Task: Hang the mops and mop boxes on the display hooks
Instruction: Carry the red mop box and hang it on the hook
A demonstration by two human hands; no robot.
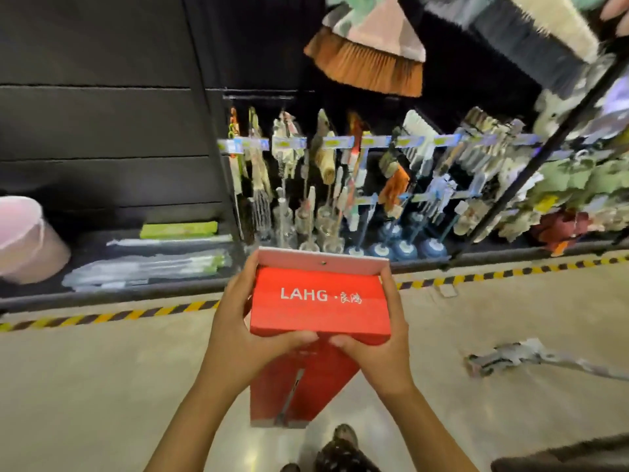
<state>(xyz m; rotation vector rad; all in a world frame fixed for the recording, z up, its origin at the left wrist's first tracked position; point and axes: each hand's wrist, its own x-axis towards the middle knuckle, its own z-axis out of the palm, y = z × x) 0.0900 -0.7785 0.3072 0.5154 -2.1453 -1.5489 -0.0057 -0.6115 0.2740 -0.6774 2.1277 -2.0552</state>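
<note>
1. Left hand (238,332) and right hand (381,338) reach forward from the bottom of the view, and each grip is clamped on the red mop box (320,301).
2. On the left hand, the thumb lies along the near edge of the box's upper face and the fingers wrap round its left side.
3. On the right hand, the thumb lies on the same near edge, almost meeting the other thumb, and the fingers run up the right side to the flap.
4. The red mop box is held in the air above the floor (102,386), in front of the display and on no hook. White "LAHG" lettering faces up, and its long body hangs down between the wrists.
5. A white flap (323,262) stands up at the far end of the box, with a small hole near its middle.
6. A shoe (343,437) shows on the floor below the box.
7. A mop (510,357) lies on the floor to the right, well apart from the box.
8. Yellow-and-black tape (102,316) runs along the floor at the foot of the shelving.
9. Beyond it, brushes (323,155) hang in rows on the rack and blue plungers (401,248) stand at its base.
10. An orange-bristled broom (367,63) hangs overhead.
11. A pink bucket (27,240) sits on the low shelf at far left, with a green box (178,229) further along it.
</note>
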